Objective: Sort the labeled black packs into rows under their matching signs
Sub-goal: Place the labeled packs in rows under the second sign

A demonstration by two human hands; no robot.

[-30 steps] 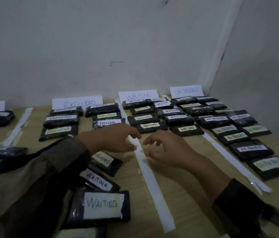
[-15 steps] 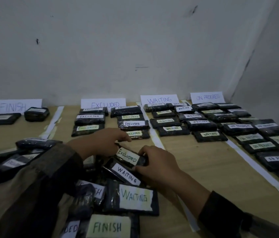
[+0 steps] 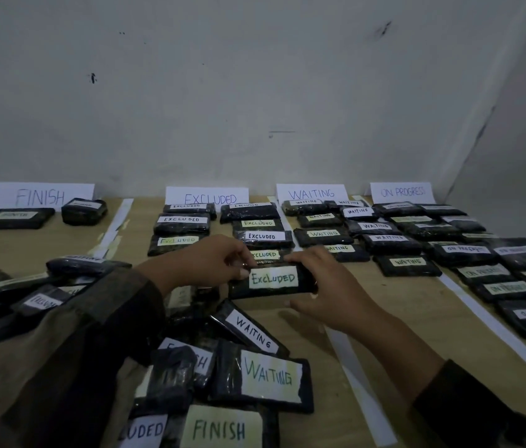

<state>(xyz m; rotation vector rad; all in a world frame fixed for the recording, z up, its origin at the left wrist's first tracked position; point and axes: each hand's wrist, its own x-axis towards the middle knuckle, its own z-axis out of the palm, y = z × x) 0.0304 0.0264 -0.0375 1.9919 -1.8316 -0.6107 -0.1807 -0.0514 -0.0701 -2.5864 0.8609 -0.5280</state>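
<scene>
Black pack labelled EXCLUDED (image 3: 273,281) is held between both hands just on the near side of the last laid pack (image 3: 263,254) in the right-hand column under the EXCLUDED sign (image 3: 206,196). Its left end is pinched by the curled fingers (image 3: 242,260) of the left hand (image 3: 213,261). Its right end is wrapped by the right hand (image 3: 329,292), with the fingers hooked over the far edge and the thumb set at the near side. Whether the pack rests on the surface (image 3: 394,321) or is raised slightly above it cannot be told.

The step in hand is judged to be the placing of this pack in its row. For the next move, the pack is to be lowered flat and squared with the column, label up, close behind the last laid pack but not on top of it, and kept left of the white paper strip (image 3: 361,383) that divides this section from the packs under the WAITING sign (image 3: 311,193). Both hands are then to be released.

Much sorting is judged to remain: an unsorted heap (image 3: 268,376) lies at the near left, where WAITING, FINISH and EXCLUDED labels can be read. Only two packs are seen under the FINISH sign (image 3: 41,196), while the rows under the ON PROGRESS sign (image 3: 402,192) at the far right are well filled.
</scene>
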